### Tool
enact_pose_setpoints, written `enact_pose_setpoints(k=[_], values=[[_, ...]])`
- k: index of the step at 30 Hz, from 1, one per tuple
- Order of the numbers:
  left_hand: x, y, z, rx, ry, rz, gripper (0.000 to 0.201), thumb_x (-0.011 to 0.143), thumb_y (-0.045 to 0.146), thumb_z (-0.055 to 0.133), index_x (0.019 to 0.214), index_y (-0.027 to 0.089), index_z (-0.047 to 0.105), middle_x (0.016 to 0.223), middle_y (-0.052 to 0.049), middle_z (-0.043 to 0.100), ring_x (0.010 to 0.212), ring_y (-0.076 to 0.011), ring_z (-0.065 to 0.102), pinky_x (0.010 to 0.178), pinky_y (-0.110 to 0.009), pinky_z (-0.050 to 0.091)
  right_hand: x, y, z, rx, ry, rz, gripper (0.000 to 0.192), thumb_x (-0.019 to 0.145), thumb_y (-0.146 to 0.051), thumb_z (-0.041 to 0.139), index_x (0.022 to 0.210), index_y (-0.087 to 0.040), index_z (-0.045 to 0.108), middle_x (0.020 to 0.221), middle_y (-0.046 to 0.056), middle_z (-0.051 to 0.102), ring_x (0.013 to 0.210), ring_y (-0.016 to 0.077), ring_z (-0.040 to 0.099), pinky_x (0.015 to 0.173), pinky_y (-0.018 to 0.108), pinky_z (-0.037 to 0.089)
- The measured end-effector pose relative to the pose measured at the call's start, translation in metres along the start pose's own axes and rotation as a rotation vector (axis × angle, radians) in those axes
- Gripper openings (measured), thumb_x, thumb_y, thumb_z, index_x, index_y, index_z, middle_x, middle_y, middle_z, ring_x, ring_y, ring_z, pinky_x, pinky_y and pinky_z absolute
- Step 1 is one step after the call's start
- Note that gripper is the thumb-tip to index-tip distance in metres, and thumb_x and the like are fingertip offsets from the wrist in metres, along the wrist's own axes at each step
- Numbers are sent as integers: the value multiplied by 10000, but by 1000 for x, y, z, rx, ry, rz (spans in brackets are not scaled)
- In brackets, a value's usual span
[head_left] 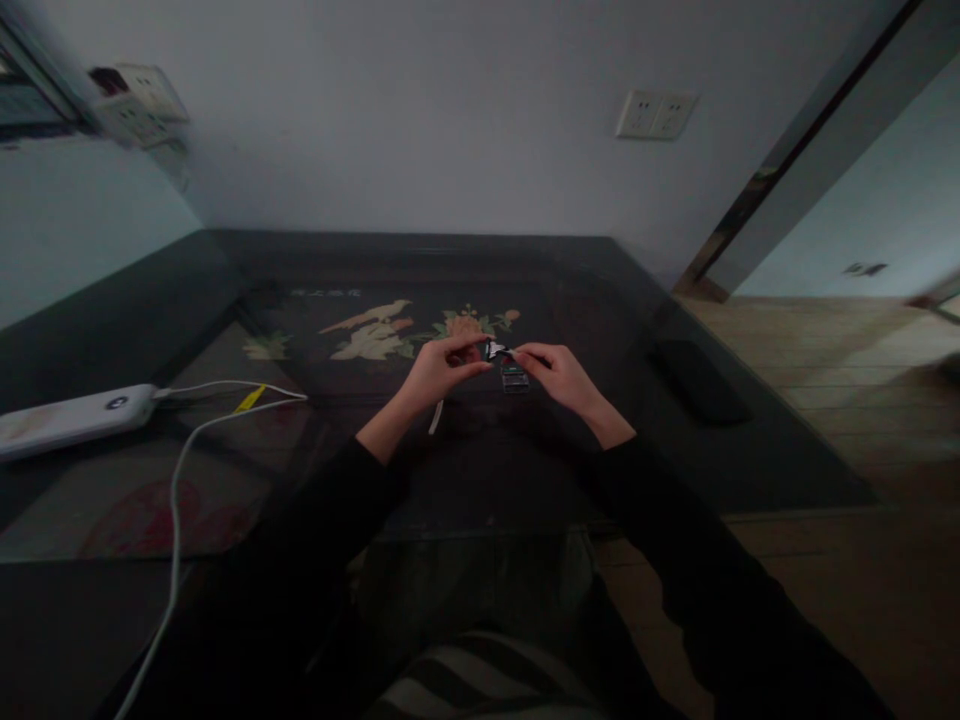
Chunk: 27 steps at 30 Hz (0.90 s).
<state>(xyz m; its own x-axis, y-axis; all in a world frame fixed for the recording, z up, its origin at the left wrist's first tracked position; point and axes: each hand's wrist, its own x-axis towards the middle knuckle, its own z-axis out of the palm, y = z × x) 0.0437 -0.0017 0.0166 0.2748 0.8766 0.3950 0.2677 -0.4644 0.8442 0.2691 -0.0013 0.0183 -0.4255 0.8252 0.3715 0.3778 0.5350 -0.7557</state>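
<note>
One small clip pinched between two hands, left hand and right hand, each grip grasping it above the tabletop; one dark block lies below, one power bank far left.

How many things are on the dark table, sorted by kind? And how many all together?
Small black-and-white part held between left hand and right hand: 1
Small dark block below it: 1
White power bank: 1
White cables: 2
Flat black object near the right edge: 1
Total: 6
</note>
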Motion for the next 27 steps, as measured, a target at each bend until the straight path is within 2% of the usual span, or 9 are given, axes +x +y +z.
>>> enact_pose_setpoints(k=[7, 12, 16, 19, 23, 27], values=[[0, -1, 2, -61, 4, -29, 429, 744, 287, 767, 1144, 149, 700, 752, -15, 659, 639, -115, 538, 610, -242, 431, 0, -4, 0, 4, -9, 22, 442, 928, -557, 520, 898, -160, 711, 896, 75, 731, 832, 208, 640, 760, 318, 444], [1, -1, 1, -107, -46, -24, 437, 770, 287, 740, 1172, 142, 650, 815, -32, 661, 667, -112, 559, 612, -231, 435, 2, -3, 3, 139, 11, 97, 311, 895, -470, 600, 995, -181, 654, 794, 29, 665, 677, 158, 570, 642, 287, 430], [1, 0, 0, -69, -35, 12, 521, 741, 256, 767, 1230, 174, 610, 987, -71, 675, 734, -117, 598, 588, -206, 425, 1, -3, 7, 282, -23, 165, 253, 845, -398, 666, 983, -190, 620, 805, 9, 626, 633, 126, 532, 573, 256, 408], [-1, 1, 0, 23, -14, 65, 456, 756, 211, 748, 1197, 179, 634, 1088, -93, 685, 784, -126, 622, 591, -203, 428, 0, -4, 10, 371, -24, 217, 242, 840, -370, 668, 982, -182, 613, 752, -19, 581, 547, 88, 471, 491, 227, 350], [-2, 1, -1, 173, 72, 126, 283, 807, 188, 711, 1091, 183, 698, 948, -59, 710, 780, -133, 623, 610, -210, 435, -2, -5, 14, 473, -72, 284, 237, 862, -386, 645, 947, -167, 611, 617, -61, 495, 459, 70, 430, 416, 217, 290], [-2, 1, -2, 246, 140, 179, 164, 820, 202, 717, 982, 185, 734, 818, -29, 665, 737, -132, 590, 598, -213, 437, -2, -6, 18, 543, -109, 326, 225, 872, -378, 631, 929, -160, 639, 622, -58, 493, 439, 61, 444, 387, 212, 285]])
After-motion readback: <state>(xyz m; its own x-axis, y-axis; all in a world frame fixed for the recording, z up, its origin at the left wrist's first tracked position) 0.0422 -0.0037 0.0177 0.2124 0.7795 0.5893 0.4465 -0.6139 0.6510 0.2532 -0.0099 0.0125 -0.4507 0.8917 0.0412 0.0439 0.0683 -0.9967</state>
